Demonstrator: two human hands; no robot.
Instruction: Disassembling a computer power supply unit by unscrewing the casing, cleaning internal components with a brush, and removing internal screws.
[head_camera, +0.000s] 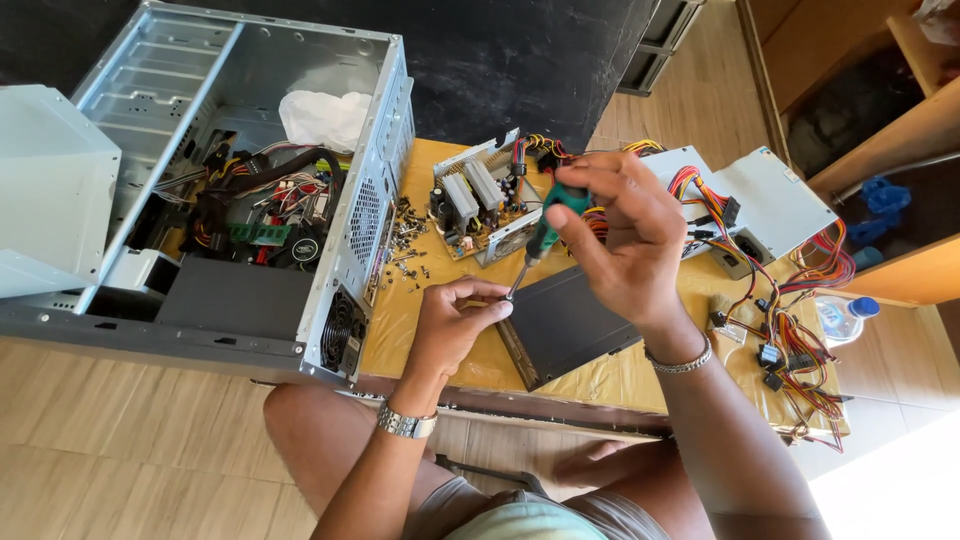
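Note:
My right hand (620, 240) grips a green-handled screwdriver (545, 232), its tip pointing down at the near left corner of a flat black drive-like box (570, 330) on the low table. My left hand (455, 325) pinches that corner of the box, fingers closed right at the screwdriver's tip. Both wrists carry metal bands.
An open grey computer case (250, 190) full of cables lies at left. A pile of loose screws (405, 245) and an opened power supply (480, 205) sit on the yellow table covering (420, 330). More power supplies (770, 205) with coloured wire bundles and a plastic bottle (840, 315) lie at right.

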